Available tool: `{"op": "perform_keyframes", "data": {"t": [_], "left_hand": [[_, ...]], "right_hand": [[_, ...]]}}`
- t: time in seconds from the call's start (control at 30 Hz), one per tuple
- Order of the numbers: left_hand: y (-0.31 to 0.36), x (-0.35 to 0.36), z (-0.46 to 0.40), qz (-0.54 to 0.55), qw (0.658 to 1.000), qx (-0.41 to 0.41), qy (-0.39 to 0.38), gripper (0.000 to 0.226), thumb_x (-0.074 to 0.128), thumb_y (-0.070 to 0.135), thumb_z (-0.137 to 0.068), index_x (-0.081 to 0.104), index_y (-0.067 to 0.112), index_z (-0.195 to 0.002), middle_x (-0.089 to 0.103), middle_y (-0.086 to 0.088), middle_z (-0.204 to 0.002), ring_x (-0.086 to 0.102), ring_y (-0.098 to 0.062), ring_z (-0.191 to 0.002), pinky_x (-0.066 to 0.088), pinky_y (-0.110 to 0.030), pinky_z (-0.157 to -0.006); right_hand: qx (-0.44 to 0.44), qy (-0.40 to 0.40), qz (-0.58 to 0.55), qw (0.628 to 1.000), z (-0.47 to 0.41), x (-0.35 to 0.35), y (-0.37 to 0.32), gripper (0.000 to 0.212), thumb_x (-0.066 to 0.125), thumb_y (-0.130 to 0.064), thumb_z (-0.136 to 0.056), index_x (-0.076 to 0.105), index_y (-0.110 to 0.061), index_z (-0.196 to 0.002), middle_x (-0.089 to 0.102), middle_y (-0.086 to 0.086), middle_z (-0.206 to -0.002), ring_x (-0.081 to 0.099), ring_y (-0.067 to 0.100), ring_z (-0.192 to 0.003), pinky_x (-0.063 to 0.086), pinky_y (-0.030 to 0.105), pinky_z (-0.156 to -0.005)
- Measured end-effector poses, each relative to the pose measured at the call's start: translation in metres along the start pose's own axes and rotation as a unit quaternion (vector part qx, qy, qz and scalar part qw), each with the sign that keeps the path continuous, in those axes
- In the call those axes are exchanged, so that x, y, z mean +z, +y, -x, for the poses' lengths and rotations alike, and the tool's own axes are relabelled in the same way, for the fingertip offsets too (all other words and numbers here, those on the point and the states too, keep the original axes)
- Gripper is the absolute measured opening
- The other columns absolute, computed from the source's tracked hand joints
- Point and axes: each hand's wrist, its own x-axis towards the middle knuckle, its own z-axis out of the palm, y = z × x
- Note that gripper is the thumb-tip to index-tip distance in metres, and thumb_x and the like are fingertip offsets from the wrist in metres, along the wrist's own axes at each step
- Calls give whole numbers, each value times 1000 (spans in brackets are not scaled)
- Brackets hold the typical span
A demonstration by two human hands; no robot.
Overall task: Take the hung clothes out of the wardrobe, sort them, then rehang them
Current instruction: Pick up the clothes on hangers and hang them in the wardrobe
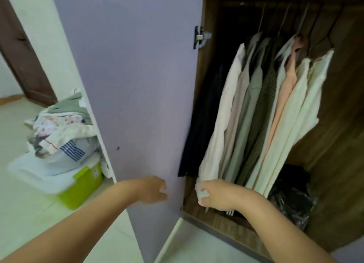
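While the left hand (pixel 152 190) rests loosely curled against the lilac wardrobe door (pixel 134 81), holding nothing, the right hand (pixel 218 194) pinches a cream shirt's (pixel 222 115) hem. Beside that door, the other hung shirts (pixel 275 109) crowd the rail.

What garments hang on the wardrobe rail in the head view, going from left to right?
Dark navy garment → cream shirt, whose hem the right hand grips → beige shirt → grey-green shirt → olive striped shirt → peach shirt → off-white shirts at the far right.
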Motion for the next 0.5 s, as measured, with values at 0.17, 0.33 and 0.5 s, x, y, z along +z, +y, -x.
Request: {"op": "perform_keyframes", "data": {"t": [0.17, 0.33, 0.5], "left_hand": [[-41, 37, 53, 56, 996, -56, 32, 45, 43, 42, -95, 43, 21, -135, 46, -1, -138, 45, -20, -125, 36, -30, -104], [-66, 93, 113, 135, 977, -153, 54, 45, 41, 42, -96, 43, 21, -135, 48, 0, -136, 46, -19, -124, 37, -30, -102], [-81, 167, 185, 207, 939, -269, 48, 47, 41, 44, -96, 42, 21, -136, 47, -1, -138, 44, -20, -127, 35, -30, -102]], "right_hand": [[-61, -18, 64, 996, 3, 20, -56, 49, 43, -35, -97, 37, -14, -140, 42, 8, -140, 46, 23, -122, 42, 28, -96], [-133, -61, 127, 981, 6, 50, -95, 48, 45, -35, -97, 37, -16, -140, 41, 5, -141, 46, 24, -122, 40, 29, -91], [-215, -130, 181, 951, 15, 95, -139, 51, 47, -35, -96, 35, -20, -143, 38, 3, -145, 44, 23, -126, 41, 33, -101]]}}
